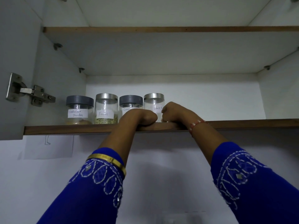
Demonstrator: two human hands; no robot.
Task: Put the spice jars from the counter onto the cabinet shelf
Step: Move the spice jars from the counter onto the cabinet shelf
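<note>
Four labelled spice jars stand in a row on the lower cabinet shelf (68, 129). From the left they are a coriander powder jar (79, 110) with a grey lid, a fennel jar (106, 109) with a steel lid, a garam masala jar (130, 102) with a grey lid, and a black pepper jar (153, 102) with a steel lid. My left hand (139, 116) reaches over the shelf edge and covers the lower half of the garam masala jar. My right hand (174, 112) curls against the right side of the black pepper jar. The fingers of both hands are hidden.
An upper shelf (161, 29) spans the cabinet above. The open door's hinge (30, 92) sits on the left wall. The lower shelf runs on bare to the right of the jars. A paper sheet (48, 147) hangs on the wall below.
</note>
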